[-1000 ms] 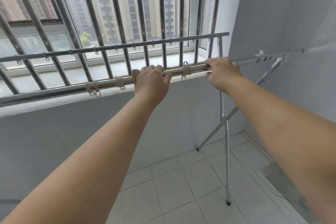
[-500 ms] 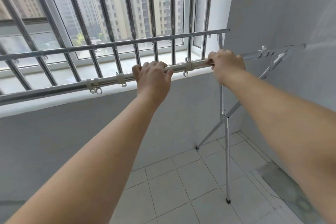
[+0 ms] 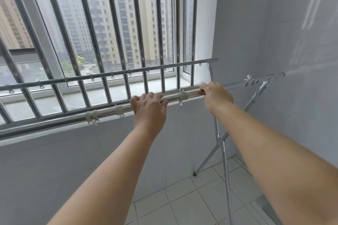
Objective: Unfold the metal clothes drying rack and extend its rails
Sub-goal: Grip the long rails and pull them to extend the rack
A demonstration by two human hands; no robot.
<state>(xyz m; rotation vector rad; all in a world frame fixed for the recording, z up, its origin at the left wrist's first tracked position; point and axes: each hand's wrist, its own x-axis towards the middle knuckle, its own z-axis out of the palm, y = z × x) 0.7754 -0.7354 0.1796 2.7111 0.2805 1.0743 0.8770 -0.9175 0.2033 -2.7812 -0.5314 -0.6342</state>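
The metal drying rack stands open in front of me. Its near rail (image 3: pixel 54 121) runs from lower left to upper right, with white plastic clips and hook rings on it. My left hand (image 3: pixel 149 107) is closed over this rail near its middle. My right hand (image 3: pixel 215 95) grips the same rail further right, where a thinner inner tube (image 3: pixel 237 85) comes out toward a white joint. The far rail (image 3: pixel 113 74) with small hooks runs parallel behind. The crossed legs (image 3: pixel 222 144) stand on the tiles at the right.
A barred window (image 3: pixel 102 38) and its sill lie just beyond the rack. A grey wall (image 3: pixel 283 42) is close on the right, near the rail's end. White floor tiles (image 3: pixel 192 197) lie below.
The view has tilted upward and shifted slightly. Both hands stay closed on the near rail, with the right hand sitting a little closer to the left one along it.
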